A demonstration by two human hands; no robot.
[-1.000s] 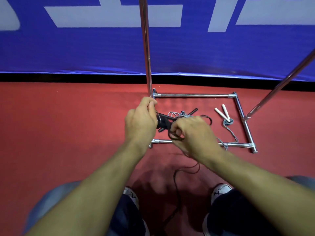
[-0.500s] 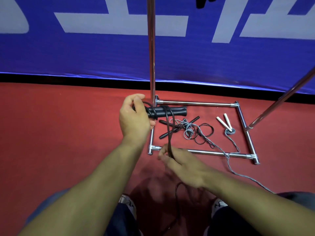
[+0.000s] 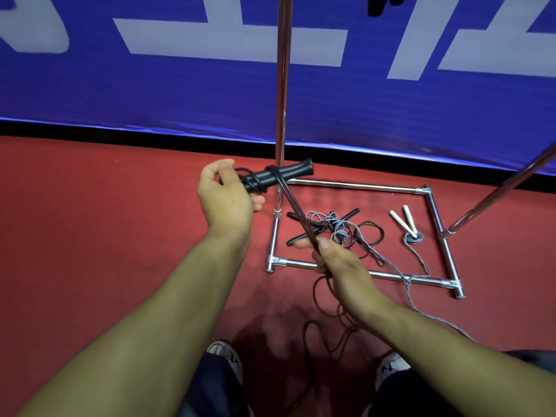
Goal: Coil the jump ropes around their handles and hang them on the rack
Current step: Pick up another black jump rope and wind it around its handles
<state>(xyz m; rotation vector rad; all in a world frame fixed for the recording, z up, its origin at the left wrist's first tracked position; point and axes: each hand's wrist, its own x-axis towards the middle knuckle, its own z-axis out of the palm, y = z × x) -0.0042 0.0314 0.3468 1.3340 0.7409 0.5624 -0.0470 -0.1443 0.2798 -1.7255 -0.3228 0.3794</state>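
Red floor (image 3: 90, 236) under rack base (image 3: 355, 185), tangled ropes (image 3: 340, 233).

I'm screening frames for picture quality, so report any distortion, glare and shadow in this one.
Head view: wide-angle bending shows, the right rack pole leaning hard while the upright pole stays near straight; bright glare streaks run along that pole and the base bars; a soft dark shadow lies on the red floor between the shoes; the black handles look sharp.

A red floor (image 3: 90, 236) meets a blue banner (image 3: 150, 91) with pale lettering (cropped, unreadable) — a black strip (image 3: 120, 130) runs between.
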